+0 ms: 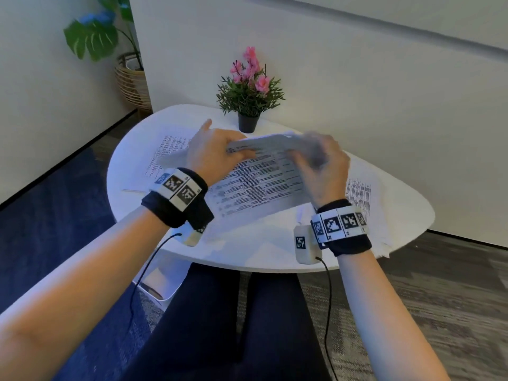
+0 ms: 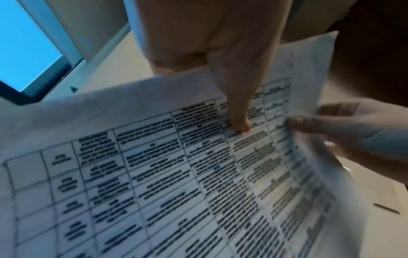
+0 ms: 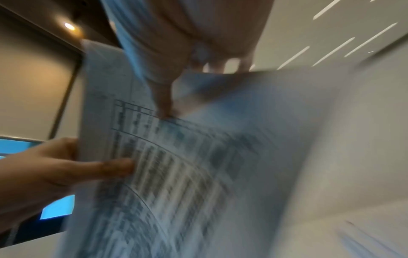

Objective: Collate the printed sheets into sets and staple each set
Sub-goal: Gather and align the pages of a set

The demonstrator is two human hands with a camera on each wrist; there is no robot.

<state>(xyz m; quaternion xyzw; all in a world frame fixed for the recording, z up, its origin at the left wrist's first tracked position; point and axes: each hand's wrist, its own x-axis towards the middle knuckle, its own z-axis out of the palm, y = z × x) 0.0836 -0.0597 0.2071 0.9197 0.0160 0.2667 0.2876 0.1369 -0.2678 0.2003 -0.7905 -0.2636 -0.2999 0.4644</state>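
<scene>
Printed sheet (image 1: 261, 174) pinched by both hands, left (image 1: 217, 155), right (image 1: 316, 163) (blurred), print unreadable

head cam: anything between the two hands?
Only the printed table sheets, spanning the gap. The left hand pinches their left end and the right hand their right end, lifted off the table. Head view shows it.
</scene>
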